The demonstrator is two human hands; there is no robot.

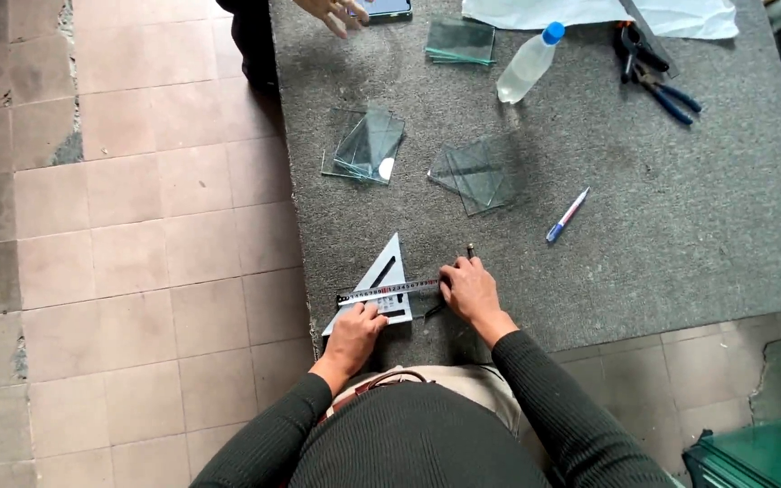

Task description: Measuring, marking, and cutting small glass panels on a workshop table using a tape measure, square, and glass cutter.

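Grey carpeted tabletop point(680, 235) carries my work: my left hand point(355, 331) presses flat on a white triangular set square point(381, 276), my right hand point(467, 289) grips a glass cutter point(469, 252) beside the ruler strip point(389, 291). Farther off lie glass panes point(365, 145), a marker point(568, 215), a bottle point(528, 61).

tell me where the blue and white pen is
In the head view, the blue and white pen lies on the grey mat, right of the glass panes.
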